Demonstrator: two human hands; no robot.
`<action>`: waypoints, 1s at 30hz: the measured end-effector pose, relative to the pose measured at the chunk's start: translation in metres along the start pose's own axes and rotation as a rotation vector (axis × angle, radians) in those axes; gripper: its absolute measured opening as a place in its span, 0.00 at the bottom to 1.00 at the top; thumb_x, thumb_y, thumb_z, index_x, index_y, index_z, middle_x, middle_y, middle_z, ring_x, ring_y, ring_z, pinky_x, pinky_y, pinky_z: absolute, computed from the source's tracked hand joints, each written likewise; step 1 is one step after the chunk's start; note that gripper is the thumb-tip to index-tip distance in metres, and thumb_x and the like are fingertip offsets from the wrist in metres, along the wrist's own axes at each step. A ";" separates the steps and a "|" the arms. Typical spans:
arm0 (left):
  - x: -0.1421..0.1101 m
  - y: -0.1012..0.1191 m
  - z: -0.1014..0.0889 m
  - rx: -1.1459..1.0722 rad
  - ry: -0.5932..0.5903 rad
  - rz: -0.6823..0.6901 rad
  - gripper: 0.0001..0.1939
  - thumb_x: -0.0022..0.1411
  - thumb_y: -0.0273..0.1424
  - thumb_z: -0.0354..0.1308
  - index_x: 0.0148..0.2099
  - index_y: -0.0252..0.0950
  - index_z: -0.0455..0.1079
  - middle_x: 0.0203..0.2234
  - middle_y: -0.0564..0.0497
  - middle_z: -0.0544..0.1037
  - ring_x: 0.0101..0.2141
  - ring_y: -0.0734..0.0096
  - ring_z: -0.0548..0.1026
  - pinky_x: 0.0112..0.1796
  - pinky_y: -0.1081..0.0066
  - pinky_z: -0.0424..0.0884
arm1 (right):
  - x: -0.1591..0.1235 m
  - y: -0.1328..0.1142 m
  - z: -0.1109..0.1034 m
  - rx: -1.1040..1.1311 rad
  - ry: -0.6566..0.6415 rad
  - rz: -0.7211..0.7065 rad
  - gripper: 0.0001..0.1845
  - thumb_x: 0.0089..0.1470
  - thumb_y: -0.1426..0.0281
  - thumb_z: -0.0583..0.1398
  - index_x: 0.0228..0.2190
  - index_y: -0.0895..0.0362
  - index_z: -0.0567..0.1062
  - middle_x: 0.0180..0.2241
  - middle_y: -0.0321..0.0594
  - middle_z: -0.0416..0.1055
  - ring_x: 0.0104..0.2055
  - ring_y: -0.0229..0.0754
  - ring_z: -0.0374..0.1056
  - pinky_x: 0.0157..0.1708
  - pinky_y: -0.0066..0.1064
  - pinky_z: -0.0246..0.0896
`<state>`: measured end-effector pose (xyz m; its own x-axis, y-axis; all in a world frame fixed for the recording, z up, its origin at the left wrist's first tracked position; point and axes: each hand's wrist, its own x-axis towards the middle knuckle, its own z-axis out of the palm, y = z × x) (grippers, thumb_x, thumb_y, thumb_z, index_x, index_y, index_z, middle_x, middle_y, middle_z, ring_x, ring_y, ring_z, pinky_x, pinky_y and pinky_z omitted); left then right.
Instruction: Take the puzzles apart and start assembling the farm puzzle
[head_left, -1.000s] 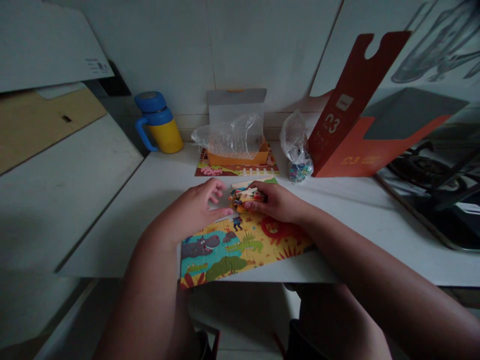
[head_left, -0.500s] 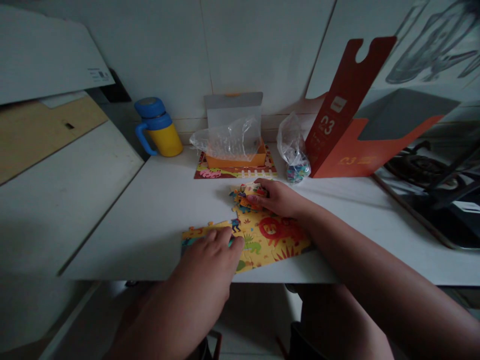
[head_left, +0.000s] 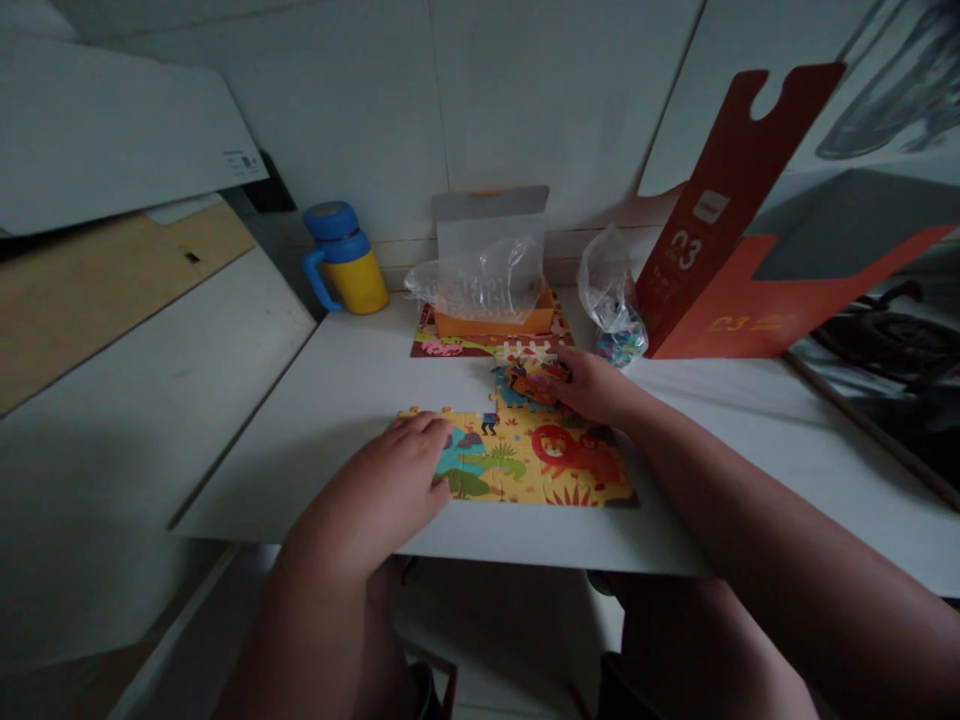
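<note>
A partly joined jigsaw puzzle with a lion, a crocodile and water lies near the table's front edge. Across its left end rests my left hand, fingers laid over the pieces and thumb at the lower edge. My right hand is at the puzzle's upper right part, its fingers closed on a small cluster of puzzle pieces. That cluster lies over the top of the joined section; the palm hides some of it.
Behind the puzzle, an open orange box with clear plastic stands on a printed sheet. A plastic bag of pieces leans near a large orange carton. A blue and yellow jug stands back left; a gas stove is right.
The puzzle has turned, so its lower edge now runs nearly level. My left hand has slid to its left end, uncovering the water picture. The camera view has shifted slightly left.
</note>
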<state>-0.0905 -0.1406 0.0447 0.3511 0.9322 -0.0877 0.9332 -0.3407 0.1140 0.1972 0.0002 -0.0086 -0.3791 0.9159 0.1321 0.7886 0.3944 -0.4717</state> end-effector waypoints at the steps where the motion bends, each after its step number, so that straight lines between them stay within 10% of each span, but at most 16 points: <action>1: 0.000 -0.008 -0.003 0.025 0.011 -0.082 0.22 0.65 0.34 0.60 0.59 0.34 0.71 0.60 0.37 0.75 0.61 0.49 0.72 0.63 0.55 0.67 | 0.000 0.000 0.000 0.001 0.004 -0.003 0.22 0.65 0.49 0.59 0.41 0.57 0.75 0.37 0.46 0.79 0.34 0.45 0.69 0.32 0.32 0.54; 6: 0.014 -0.037 -0.009 0.082 -0.095 -0.315 0.28 0.55 0.52 0.68 0.46 0.34 0.73 0.47 0.37 0.78 0.48 0.47 0.78 0.49 0.58 0.73 | -0.001 -0.001 0.001 0.037 0.011 -0.027 0.24 0.64 0.48 0.59 0.41 0.57 0.75 0.38 0.46 0.79 0.33 0.44 0.68 0.31 0.32 0.53; 13: 0.034 -0.053 -0.002 -0.034 -0.102 -0.390 0.34 0.43 0.51 0.74 0.45 0.35 0.71 0.48 0.37 0.77 0.48 0.48 0.78 0.45 0.62 0.73 | -0.002 -0.001 0.002 0.017 0.002 -0.003 0.24 0.63 0.47 0.60 0.41 0.57 0.74 0.36 0.46 0.79 0.31 0.43 0.68 0.30 0.32 0.53; 23: 0.040 -0.059 0.009 -0.488 0.084 -0.248 0.28 0.54 0.43 0.69 0.53 0.40 0.64 0.38 0.50 0.80 0.36 0.62 0.79 0.36 0.66 0.71 | -0.005 -0.006 0.001 0.034 -0.009 -0.010 0.24 0.63 0.48 0.60 0.43 0.56 0.74 0.37 0.45 0.79 0.32 0.43 0.68 0.29 0.31 0.51; 30: 0.049 -0.051 0.016 -0.359 0.061 -0.236 0.22 0.63 0.48 0.63 0.51 0.39 0.70 0.41 0.47 0.79 0.38 0.59 0.79 0.38 0.63 0.71 | -0.005 -0.007 0.001 0.018 -0.006 -0.006 0.22 0.63 0.49 0.61 0.43 0.56 0.73 0.36 0.46 0.79 0.32 0.45 0.69 0.29 0.32 0.51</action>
<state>-0.1193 -0.0793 0.0190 0.1161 0.9887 -0.0948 0.8979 -0.0637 0.4355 0.1931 -0.0077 -0.0073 -0.3870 0.9129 0.1299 0.7774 0.3988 -0.4865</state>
